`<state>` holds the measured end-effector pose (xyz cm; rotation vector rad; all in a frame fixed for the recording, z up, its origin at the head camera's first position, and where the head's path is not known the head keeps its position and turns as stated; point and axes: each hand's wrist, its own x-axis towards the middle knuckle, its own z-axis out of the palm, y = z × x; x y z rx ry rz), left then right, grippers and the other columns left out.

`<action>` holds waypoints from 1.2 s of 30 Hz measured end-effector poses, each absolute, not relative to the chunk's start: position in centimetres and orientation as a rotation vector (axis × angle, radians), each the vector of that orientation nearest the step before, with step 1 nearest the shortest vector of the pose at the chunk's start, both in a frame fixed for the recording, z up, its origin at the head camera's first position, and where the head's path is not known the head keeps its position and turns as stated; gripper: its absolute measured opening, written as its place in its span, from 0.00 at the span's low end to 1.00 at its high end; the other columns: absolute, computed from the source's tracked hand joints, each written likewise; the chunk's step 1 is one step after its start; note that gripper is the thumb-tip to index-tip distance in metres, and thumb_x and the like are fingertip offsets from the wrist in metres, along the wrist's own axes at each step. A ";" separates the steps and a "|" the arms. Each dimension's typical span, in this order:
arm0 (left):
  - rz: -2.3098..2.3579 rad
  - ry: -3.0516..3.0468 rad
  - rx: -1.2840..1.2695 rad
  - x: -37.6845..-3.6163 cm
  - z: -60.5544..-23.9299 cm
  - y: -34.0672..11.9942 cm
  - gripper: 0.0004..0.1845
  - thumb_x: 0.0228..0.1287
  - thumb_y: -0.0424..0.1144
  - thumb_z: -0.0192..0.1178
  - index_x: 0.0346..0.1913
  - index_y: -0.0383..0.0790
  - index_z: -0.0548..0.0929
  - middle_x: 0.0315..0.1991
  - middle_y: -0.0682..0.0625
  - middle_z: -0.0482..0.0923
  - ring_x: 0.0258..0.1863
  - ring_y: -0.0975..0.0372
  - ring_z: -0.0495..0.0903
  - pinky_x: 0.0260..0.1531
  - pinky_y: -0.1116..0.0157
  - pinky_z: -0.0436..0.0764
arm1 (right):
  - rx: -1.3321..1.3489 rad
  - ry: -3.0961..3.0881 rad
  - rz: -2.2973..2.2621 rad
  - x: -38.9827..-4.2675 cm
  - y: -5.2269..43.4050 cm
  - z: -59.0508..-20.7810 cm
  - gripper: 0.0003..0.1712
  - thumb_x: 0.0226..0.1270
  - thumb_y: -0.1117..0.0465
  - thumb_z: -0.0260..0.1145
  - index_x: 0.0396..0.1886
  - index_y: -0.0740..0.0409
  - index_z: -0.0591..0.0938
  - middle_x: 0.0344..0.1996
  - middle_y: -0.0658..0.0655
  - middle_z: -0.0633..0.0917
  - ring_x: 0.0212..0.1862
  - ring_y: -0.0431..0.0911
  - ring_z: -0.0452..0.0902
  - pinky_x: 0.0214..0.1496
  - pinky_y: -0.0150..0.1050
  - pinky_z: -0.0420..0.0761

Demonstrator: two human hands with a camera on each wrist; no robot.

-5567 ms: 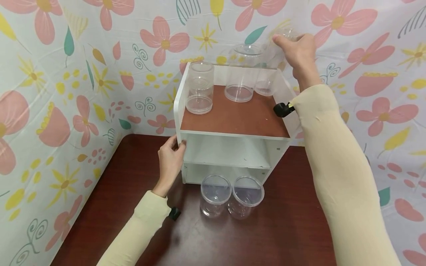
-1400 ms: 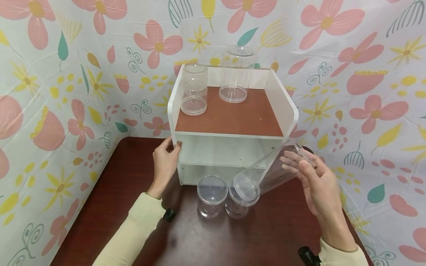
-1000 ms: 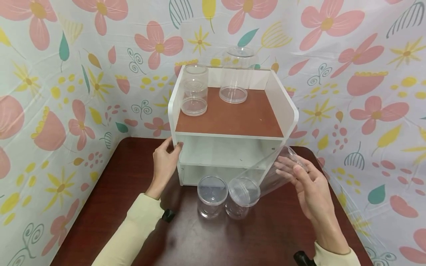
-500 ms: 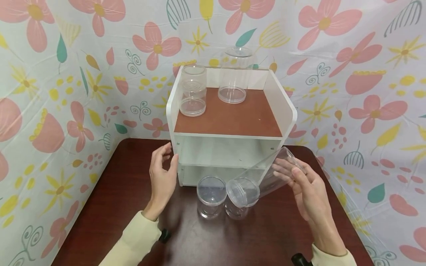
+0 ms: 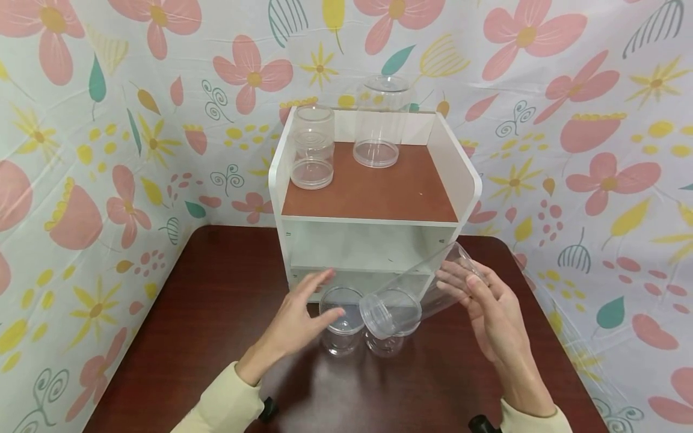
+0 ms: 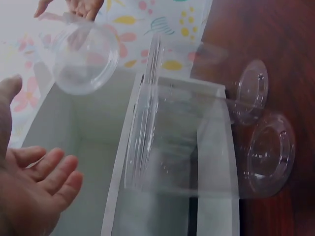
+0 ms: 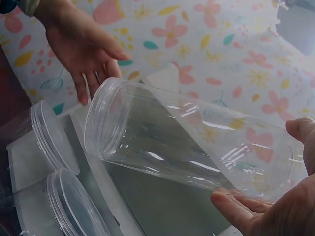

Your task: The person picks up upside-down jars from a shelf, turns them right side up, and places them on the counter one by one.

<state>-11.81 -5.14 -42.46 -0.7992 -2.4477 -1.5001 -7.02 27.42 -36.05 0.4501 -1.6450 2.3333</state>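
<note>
My right hand point(image 5: 495, 307) grips a tall clear jar point(image 5: 433, 282) near its base. The jar lies tilted in the air, its lidded end point(image 7: 106, 118) pointing left and down in front of the cabinet. My left hand point(image 5: 295, 319) reaches toward that end with thumb and fingers spread, holding nothing. A gap shows between hand and lid in the right wrist view. Below stand two shorter lidded clear jars, a left one point(image 5: 341, 340) and a right one point(image 5: 383, 347), upright on the table and close together; the held jar partly covers the right one.
A small white cabinet point(image 5: 373, 220) with a brown top stands behind. On its top are a clear jar stack point(image 5: 313, 162) at left and a large clear jar point(image 5: 377, 126) at the back. The dark red table point(image 5: 178, 337) meets a flowered cloth wall point(image 5: 162, 90).
The right hand took the tall jar down from the cabinet top and tilted it. My left hand let go of the cabinet's left side and moved right toward the jar's lidded end.
</note>
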 end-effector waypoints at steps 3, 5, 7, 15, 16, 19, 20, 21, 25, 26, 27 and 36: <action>-1.519 -2.538 -0.828 -11.3 -42.4 -4.6 0.43 0.59 0.48 0.76 0.76 0.45 0.70 0.67 0.50 0.75 0.68 0.56 0.72 0.67 0.46 0.70 | 0.480 -1.630 2.346 -7.0 27.2 -36.2 0.19 0.81 0.74 0.46 0.65 0.71 0.72 0.57 0.71 0.83 0.57 0.57 0.84 0.59 0.45 0.82; -1.518 -2.585 -0.845 -11.1 -42.4 -4.4 0.46 0.57 0.50 0.77 0.77 0.46 0.69 0.68 0.50 0.74 0.69 0.56 0.71 0.67 0.46 0.70 | 0.492 -1.616 2.360 -7.0 27.1 -36.3 0.19 0.81 0.74 0.46 0.65 0.71 0.72 0.57 0.71 0.83 0.57 0.57 0.84 0.60 0.45 0.82; -1.519 -2.619 -0.867 -11.0 -42.5 -4.1 0.47 0.56 0.52 0.77 0.77 0.46 0.68 0.69 0.49 0.74 0.69 0.57 0.71 0.67 0.46 0.69 | 0.494 -1.610 2.370 -7.0 26.9 -36.4 0.18 0.81 0.74 0.46 0.64 0.71 0.72 0.57 0.70 0.83 0.58 0.56 0.83 0.60 0.46 0.81; -1.478 -2.652 -0.941 -10.7 -43.1 -3.3 0.52 0.52 0.56 0.79 0.78 0.45 0.67 0.70 0.52 0.73 0.69 0.56 0.71 0.68 0.48 0.70 | 0.482 -1.629 2.368 -7.0 26.1 -36.6 0.19 0.80 0.73 0.47 0.65 0.70 0.72 0.58 0.69 0.83 0.59 0.55 0.83 0.61 0.46 0.81; -1.477 -2.652 -0.942 -10.7 -43.1 -3.2 0.52 0.51 0.56 0.80 0.78 0.46 0.67 0.70 0.53 0.73 0.69 0.57 0.71 0.67 0.49 0.71 | 0.475 -1.637 2.365 -7.0 26.1 -36.6 0.19 0.80 0.73 0.47 0.65 0.70 0.71 0.58 0.69 0.82 0.59 0.55 0.83 0.60 0.45 0.81; -1.480 -2.659 -0.940 -10.7 -43.2 -3.0 0.53 0.50 0.56 0.80 0.78 0.47 0.67 0.70 0.56 0.72 0.70 0.59 0.70 0.68 0.50 0.70 | 0.433 -1.667 2.360 -7.0 25.8 -36.5 0.18 0.81 0.72 0.48 0.65 0.70 0.72 0.58 0.69 0.83 0.58 0.54 0.83 0.60 0.44 0.81; -1.484 -2.661 -0.940 -10.6 -43.2 -2.9 0.53 0.49 0.56 0.81 0.78 0.48 0.67 0.71 0.56 0.72 0.70 0.59 0.70 0.68 0.50 0.70 | 0.421 -1.678 2.359 -6.9 25.7 -36.5 0.18 0.81 0.72 0.48 0.65 0.70 0.72 0.58 0.68 0.83 0.58 0.54 0.83 0.60 0.44 0.81; -1.488 -2.661 -0.942 -10.6 -43.3 -2.9 0.53 0.49 0.57 0.81 0.78 0.48 0.67 0.71 0.56 0.72 0.70 0.59 0.70 0.68 0.51 0.70 | 0.412 -1.686 2.358 -6.9 25.7 -36.5 0.18 0.81 0.72 0.48 0.65 0.71 0.71 0.58 0.68 0.83 0.58 0.54 0.84 0.60 0.44 0.81; -1.502 -2.632 -0.948 -10.6 -43.5 -2.7 0.51 0.49 0.56 0.81 0.76 0.49 0.70 0.70 0.55 0.72 0.69 0.58 0.72 0.67 0.51 0.72 | 0.395 -1.698 2.361 -6.8 25.4 -36.5 0.19 0.80 0.72 0.49 0.66 0.73 0.69 0.58 0.69 0.83 0.58 0.56 0.84 0.60 0.45 0.81; -1.509 -2.623 -0.948 -10.6 -43.5 -2.7 0.50 0.50 0.56 0.81 0.75 0.48 0.70 0.70 0.54 0.73 0.68 0.58 0.73 0.66 0.51 0.73 | 0.397 -1.700 2.360 -6.8 25.4 -36.5 0.19 0.80 0.72 0.49 0.66 0.74 0.68 0.58 0.70 0.83 0.58 0.56 0.84 0.60 0.45 0.81; -1.515 -2.614 -0.945 -10.5 -43.6 -2.7 0.49 0.50 0.55 0.81 0.75 0.48 0.71 0.69 0.54 0.74 0.67 0.58 0.74 0.65 0.51 0.74 | 0.398 -1.701 2.360 -6.8 25.3 -36.5 0.19 0.80 0.72 0.49 0.66 0.75 0.67 0.58 0.70 0.82 0.58 0.56 0.83 0.60 0.45 0.81; -1.634 -2.559 -0.888 -10.4 -43.5 -2.8 0.43 0.52 0.50 0.81 0.71 0.49 0.74 0.63 0.55 0.79 0.57 0.58 0.80 0.58 0.51 0.78 | 0.381 -1.807 2.319 -6.6 25.3 -36.0 0.22 0.80 0.72 0.50 0.69 0.71 0.67 0.61 0.69 0.81 0.59 0.55 0.82 0.60 0.43 0.81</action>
